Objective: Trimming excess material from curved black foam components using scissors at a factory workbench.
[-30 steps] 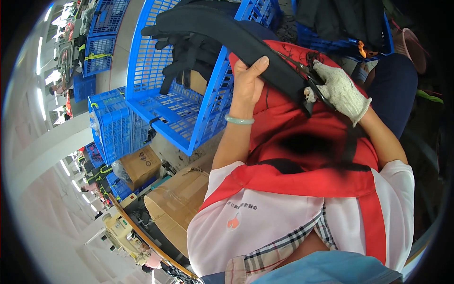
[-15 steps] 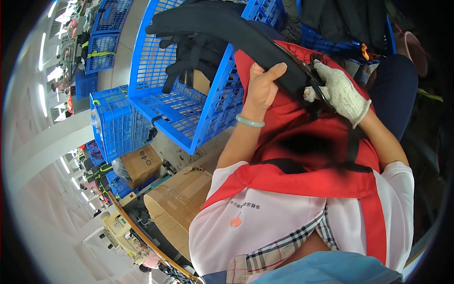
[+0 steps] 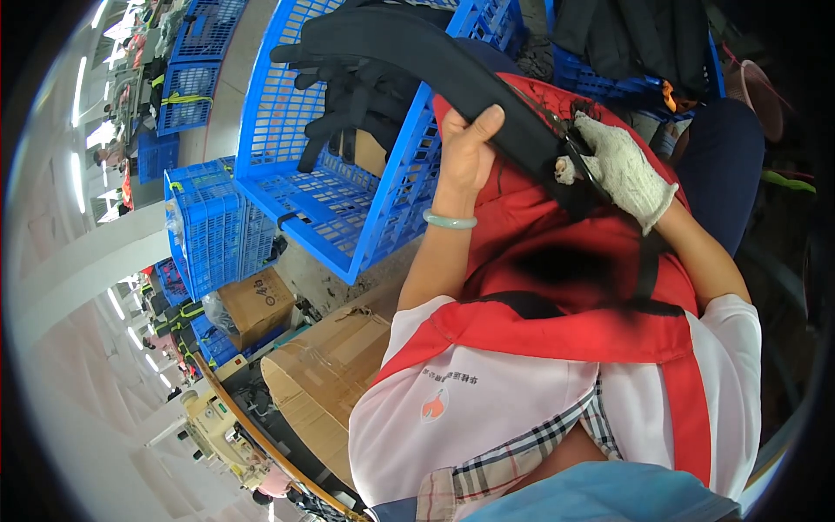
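A long, padded-looking black fabric strip (image 3: 452, 74) runs from above the blue basket down across my lap. My left hand (image 3: 467, 157) is closed on its near part, thumb on top, with a pale green bangle at the wrist. In a white knit glove, my right hand (image 3: 631, 170) grips dark-handled scissors (image 3: 588, 165) along the strip's right edge, near its lower end. The blades are partly hidden against the black cloth. Dark thread scraps (image 3: 584, 109) lie on the red apron (image 3: 513, 209) just beyond the glove.
Ahead to the left, a blue plastic basket (image 3: 309, 230) holds more black pieces. Another blue crate (image 3: 600, 85) with black cloth stands far right. Stacked blue crates (image 3: 222, 226) and cardboard boxes (image 3: 326, 374) are at left, with a sewing machine (image 3: 213, 422) beyond.
My left hand has slid slightly left and toward me with the strip, whose far end has shifted a little right. My right hand and scissors have moved slightly toward me.
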Demonstrator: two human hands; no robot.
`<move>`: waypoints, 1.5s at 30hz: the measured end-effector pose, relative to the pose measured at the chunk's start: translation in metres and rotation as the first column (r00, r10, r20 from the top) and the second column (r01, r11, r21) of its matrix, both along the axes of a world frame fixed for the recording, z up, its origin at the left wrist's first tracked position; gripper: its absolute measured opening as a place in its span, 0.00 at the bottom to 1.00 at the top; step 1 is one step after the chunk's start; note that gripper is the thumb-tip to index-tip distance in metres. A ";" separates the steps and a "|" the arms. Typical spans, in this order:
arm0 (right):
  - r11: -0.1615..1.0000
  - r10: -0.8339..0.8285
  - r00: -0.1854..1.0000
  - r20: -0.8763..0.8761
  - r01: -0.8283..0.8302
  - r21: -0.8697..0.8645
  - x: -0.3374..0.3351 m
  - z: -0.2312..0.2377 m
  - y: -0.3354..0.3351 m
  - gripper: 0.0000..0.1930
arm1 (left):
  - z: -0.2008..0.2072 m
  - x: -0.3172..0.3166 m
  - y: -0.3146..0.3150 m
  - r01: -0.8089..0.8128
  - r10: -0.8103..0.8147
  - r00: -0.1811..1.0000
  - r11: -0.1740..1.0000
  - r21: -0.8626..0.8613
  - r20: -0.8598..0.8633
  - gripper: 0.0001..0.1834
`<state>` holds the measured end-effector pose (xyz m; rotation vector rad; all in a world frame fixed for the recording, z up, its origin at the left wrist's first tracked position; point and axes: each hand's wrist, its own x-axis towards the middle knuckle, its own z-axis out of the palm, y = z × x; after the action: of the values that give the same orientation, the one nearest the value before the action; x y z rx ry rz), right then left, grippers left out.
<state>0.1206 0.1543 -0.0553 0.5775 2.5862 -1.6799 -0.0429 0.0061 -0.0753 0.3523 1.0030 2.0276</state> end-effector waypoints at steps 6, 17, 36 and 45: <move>0.998 -0.051 0.997 -0.051 0.052 0.032 -0.004 0.003 -0.007 0.23 | -0.002 0.005 0.002 -0.008 0.008 1.000 1.000 0.011 -0.014 0.12; 0.955 -0.054 0.980 -0.192 -0.005 -0.296 -0.004 -0.008 -0.016 0.08 | 0.037 -0.035 0.004 -0.072 0.079 0.995 0.992 0.107 -0.066 0.14; 0.954 0.058 0.994 -0.091 -0.028 0.299 -0.010 0.023 -0.010 0.42 | 0.050 -0.018 0.005 -0.076 0.083 0.995 0.988 0.133 -0.053 0.13; 0.921 0.098 0.949 -0.301 0.028 0.388 -0.010 0.007 -0.013 0.38 | 0.044 -0.012 0.004 -0.069 0.079 0.995 0.988 0.138 -0.065 0.15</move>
<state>0.1102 0.1415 -0.0480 0.2732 3.1709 -1.3435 -0.0547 0.0103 -0.0311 0.4672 0.9353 2.1694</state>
